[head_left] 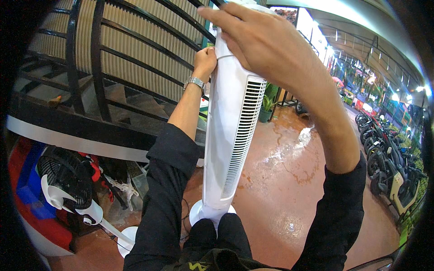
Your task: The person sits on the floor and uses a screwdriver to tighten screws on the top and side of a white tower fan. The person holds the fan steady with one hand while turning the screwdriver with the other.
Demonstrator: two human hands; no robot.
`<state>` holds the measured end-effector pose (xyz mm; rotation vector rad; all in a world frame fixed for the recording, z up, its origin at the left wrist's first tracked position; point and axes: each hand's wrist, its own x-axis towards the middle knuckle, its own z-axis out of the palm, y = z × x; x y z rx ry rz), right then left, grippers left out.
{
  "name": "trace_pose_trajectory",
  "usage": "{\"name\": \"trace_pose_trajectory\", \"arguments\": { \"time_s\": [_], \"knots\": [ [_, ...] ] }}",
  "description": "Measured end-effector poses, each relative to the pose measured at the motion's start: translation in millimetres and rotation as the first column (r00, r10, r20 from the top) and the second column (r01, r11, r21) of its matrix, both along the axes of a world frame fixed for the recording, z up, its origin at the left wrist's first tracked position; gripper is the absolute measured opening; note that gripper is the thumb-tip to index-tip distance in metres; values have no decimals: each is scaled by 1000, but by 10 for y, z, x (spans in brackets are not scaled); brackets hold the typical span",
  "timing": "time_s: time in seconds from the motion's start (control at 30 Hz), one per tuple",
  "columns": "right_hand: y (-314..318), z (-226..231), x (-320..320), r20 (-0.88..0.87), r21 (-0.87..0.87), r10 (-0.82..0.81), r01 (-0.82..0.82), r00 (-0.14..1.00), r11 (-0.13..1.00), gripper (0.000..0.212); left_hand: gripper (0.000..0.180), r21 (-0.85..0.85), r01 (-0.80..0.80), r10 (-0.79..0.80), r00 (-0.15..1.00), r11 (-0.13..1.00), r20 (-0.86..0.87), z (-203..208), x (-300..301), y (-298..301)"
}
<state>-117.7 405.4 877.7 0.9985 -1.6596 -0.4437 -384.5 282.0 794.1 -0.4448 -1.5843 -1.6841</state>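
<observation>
Tower fan: 1 white tower fan [221, 122], standing on the reddish floor [289, 189]; its body is just right of the left hand and runs down from beneath the right hand.
Left hand: the left hand [205, 62] is at the left edge of the fan, near the upper end; fingers curled together. Whether it is clamped on the fan cannot be told.
Right hand: the right hand [266, 43] is laid across the upper end, fingers reaching left, above and right of the left hand. Its underside is hidden; grip cannot be told.
Vent: 1 long slatted vent [244, 135] in the fan body, below the right hand.
Base: 1 round white base [196, 214], far below both hands, partly covered by the knees [203, 232].
Watch: 1 metal watch [195, 82] on the wrist, just below the left hand.
Railing: black railing [96, 58], left of the left hand, with stairs [129, 101] behind it.
Other fan: 1 smaller fan with white blades [56, 194], well below and left of the left hand.
Plant pot: 1 green pot [266, 115], below the right hand, beyond the fan.
Motorcycles: parked row of motorcycles [382, 153], well right of and below the right hand.
</observation>
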Motion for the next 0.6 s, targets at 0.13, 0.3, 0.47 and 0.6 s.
{"name": "trace_pose_trajectory", "arguments": {
  "time_s": [0.13,0.3,0.47,0.6],
  "knots": [
    [-36,60,52,65,-40,-177,179,982,983,43,38,-10,9,-9,999,1000,48,7,-129,-59],
    [-4,107,-239,-140,-41,68,-74,988,996,44,38,-39,-15,16,999,999,44,-31,-138,-185],
    [-28,168,-80,-182,-76,-59,46,982,996,43,38,-32,-17,18,1000,999,8,37,-53,14],
    [38,148,-286,-262,87,305,-293,916,952,40,38,0,16,-16,1000,1000,11,-24,-160,-81]
  ]
}}
